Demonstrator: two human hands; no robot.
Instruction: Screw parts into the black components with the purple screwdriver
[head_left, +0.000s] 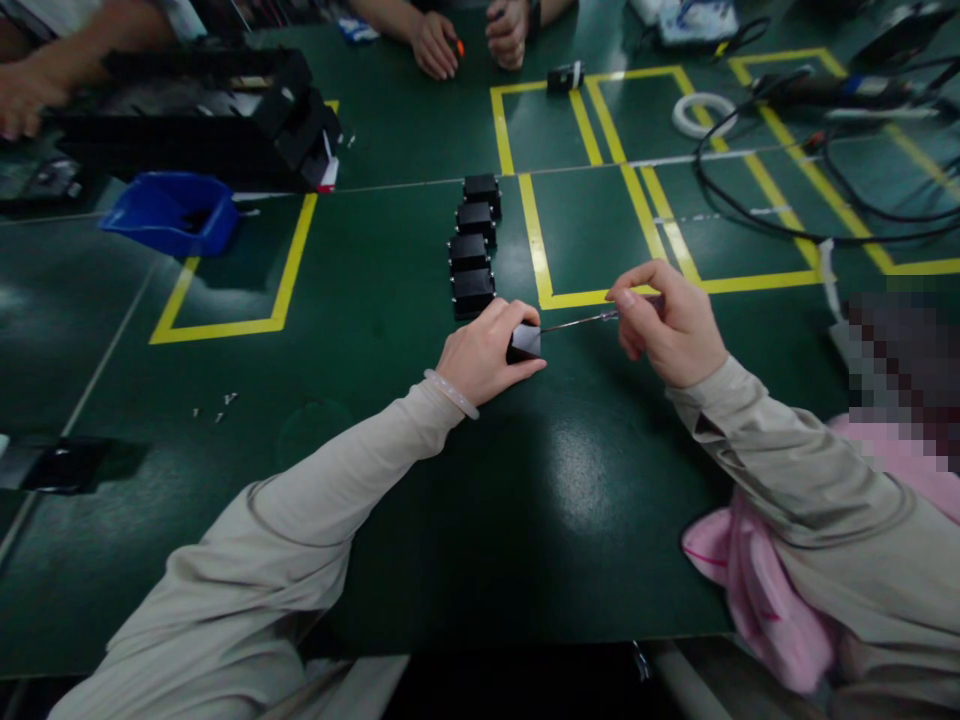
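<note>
In the middle of the green table, my left hand (487,350) is closed around a small black box (526,343), fingers on top and thumb at the near side. My right hand (667,320) grips a screwdriver (581,321) whose thin metal shaft points left, its tip at the right face of the box. Most of its handle is hidden by my fingers. Just beyond my left hand stands a row of several similar black boxes (474,290) with small shiny bits at their sides.
A blue bin (176,212) and stacked black trays (202,125) stand at the left. Loose screws (225,402) lie nearer. Across the table are a co-worker's hands (435,45). Black cable (750,212), a white tape roll (703,115) and pink cloth (765,590) lie on the right.
</note>
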